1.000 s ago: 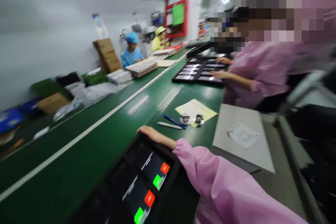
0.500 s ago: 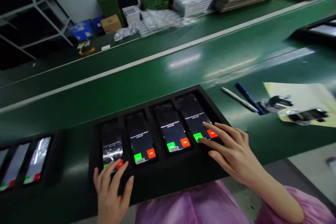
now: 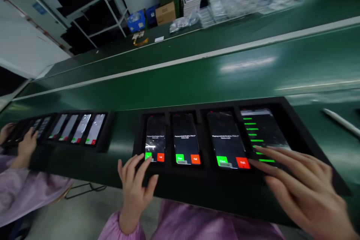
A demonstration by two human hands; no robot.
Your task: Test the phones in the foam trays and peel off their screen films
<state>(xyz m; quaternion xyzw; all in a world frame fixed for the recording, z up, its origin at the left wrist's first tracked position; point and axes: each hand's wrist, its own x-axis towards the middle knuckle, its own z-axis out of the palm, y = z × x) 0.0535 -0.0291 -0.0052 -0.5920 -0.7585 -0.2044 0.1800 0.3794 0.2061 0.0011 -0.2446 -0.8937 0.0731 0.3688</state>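
A black foam tray [image 3: 206, 176] holds several smartphones lying face up in a row. My left hand [image 3: 136, 183] has its fingers spread at the lower end of the leftmost phone [image 3: 156, 131], one fingertip at its green button. Over the rightmost phone [image 3: 263, 127] is my right hand [image 3: 306, 183], fingers stretched out and a fingertip on or just above the screen, which shows a list of green lines. Between them, the second phone [image 3: 186, 135] and the third phone [image 3: 225, 131] show white text above green and red buttons. Neither hand grips anything.
To the left, a second tray [image 3: 104, 144] holds phones with pale screens. A co-worker's hands [image 3: 28, 142] are at another tray farther left. A white pen [image 3: 341, 122] lies at right on the green bench [image 3: 180, 82]. Plastic-wrapped stacks [image 3: 236, 5] and a cardboard box [image 3: 165, 13] stand behind.
The view has turned left, bringing the co-worker's hands in. The rightmost phone's screen has gone from text and buttons to a list of green lines. My left fingertips are now at the green button.
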